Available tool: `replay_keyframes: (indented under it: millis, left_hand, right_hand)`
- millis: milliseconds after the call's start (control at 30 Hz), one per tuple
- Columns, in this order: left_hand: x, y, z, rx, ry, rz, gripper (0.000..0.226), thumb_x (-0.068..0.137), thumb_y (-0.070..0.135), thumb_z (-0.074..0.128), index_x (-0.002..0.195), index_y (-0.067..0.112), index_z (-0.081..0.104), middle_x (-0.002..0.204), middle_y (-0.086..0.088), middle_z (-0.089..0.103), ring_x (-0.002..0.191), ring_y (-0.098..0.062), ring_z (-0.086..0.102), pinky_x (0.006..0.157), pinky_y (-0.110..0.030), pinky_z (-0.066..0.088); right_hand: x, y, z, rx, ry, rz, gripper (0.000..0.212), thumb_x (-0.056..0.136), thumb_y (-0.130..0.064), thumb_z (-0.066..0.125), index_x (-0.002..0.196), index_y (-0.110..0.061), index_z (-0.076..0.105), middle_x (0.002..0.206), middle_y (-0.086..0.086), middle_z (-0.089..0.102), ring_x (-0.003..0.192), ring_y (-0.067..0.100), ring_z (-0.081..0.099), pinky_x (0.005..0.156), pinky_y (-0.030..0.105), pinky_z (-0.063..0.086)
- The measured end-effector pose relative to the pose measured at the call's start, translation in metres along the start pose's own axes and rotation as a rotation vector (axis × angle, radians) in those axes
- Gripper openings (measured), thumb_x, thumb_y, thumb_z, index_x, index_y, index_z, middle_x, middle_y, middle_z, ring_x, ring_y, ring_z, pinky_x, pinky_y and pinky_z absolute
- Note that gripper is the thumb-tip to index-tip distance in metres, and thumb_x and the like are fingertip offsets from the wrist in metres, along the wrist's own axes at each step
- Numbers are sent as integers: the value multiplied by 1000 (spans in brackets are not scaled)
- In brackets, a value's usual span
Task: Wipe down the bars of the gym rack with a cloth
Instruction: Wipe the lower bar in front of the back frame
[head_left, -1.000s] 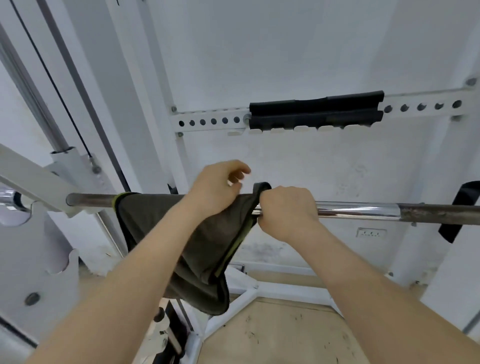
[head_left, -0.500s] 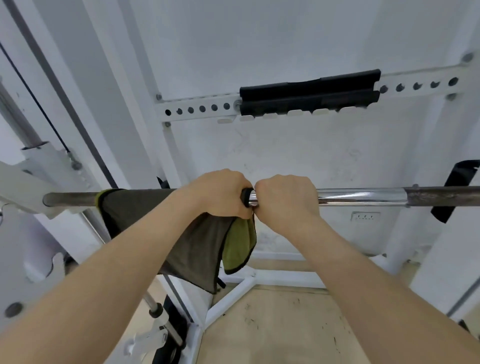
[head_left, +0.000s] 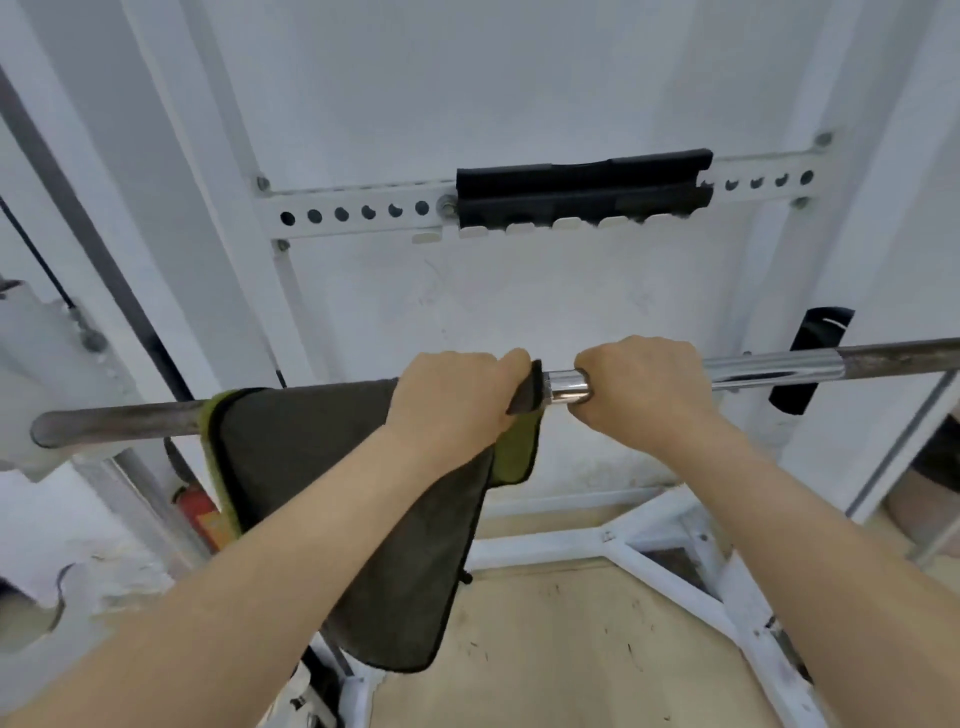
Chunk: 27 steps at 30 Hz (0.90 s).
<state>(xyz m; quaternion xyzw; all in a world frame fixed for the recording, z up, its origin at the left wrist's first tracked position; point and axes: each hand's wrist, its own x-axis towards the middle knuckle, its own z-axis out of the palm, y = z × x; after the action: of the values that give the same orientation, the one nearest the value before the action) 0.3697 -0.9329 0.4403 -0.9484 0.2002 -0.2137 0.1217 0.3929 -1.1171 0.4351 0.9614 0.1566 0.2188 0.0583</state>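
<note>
A long metal bar (head_left: 779, 365) runs across the view at chest height, chrome in the middle and dull toward both ends. A dark olive cloth (head_left: 311, 457) with a green edge hangs draped over the bar's left half. My left hand (head_left: 457, 400) is closed over the cloth's right end, pressing it around the bar. My right hand (head_left: 639, 389) grips the bare chrome part just to the right, a short gap of shiny bar showing between the two hands.
Behind the bar a white perforated crossbeam (head_left: 353, 213) carries a black pad (head_left: 582, 187). White rack uprights stand left and right, and white base legs (head_left: 670, 566) spread over the tan floor. A red fire extinguisher (head_left: 200, 514) stands low left. A person's leg shows at far right.
My left hand closed down onto the cloth around the bar. The hands, touching half a second ago, now sit slightly apart with bare chrome between them.
</note>
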Motion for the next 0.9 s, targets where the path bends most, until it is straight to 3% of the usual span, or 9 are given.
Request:
replay_keyframes:
  millis: [133,233,400,600,667,767,900]
  left_hand:
    - [-52,-83,1,0,-103,-167,39,88,66,45,89,27,41,63,8,43,56,-15,45,45,-26,26]
    - [-66,-116,-5,-92,-218,-137,51,78,80,44,85,29,48,65,8,53,60,-14,53,51,-28,38]
    - [-31,-70,-2,3,-86,-1,56,84,77,34,88,22,45,64,5,48,55,-16,47,49,-30,31]
    - [13,17,-2,-81,51,75,50,95,65,22,96,20,43,65,3,45,49,-16,35,46,-31,20]
    - [0,-6,2,-83,93,4,53,97,62,18,101,22,52,62,4,42,53,-19,41,47,-30,24]
    - [-47,-74,7,-62,81,-162,58,96,61,15,92,25,60,62,5,51,58,-23,52,50,-29,34]
    - [-119,-163,10,-45,46,-402,69,87,70,7,71,26,57,59,3,55,57,-21,55,53,-30,42]
  right_hand:
    - [0,0,-3,-15,-11,47,22,80,-40,55,68,-24,49,62,-5,50,64,25,54,55,27,33]
    - [1,-7,-6,-11,-15,96,19,79,-36,57,66,-24,50,63,-4,51,65,27,55,56,28,34]
    - [2,-17,-6,-24,-59,150,13,80,-32,56,71,-26,48,69,-3,49,69,27,51,60,28,34]
    - [1,-12,-12,-26,-144,106,26,83,-36,52,64,-24,40,71,-3,53,67,23,53,56,28,34]
    - [0,-10,-11,-3,-128,126,28,83,-39,53,62,-25,40,69,-5,53,71,23,57,56,28,34]
    - [-1,-9,-13,-2,-119,165,13,79,-34,55,71,-27,50,75,-5,59,73,25,58,60,29,36]
    - [6,-16,-31,-12,-380,132,19,79,-40,63,81,-28,49,81,-10,56,77,17,55,66,30,33]
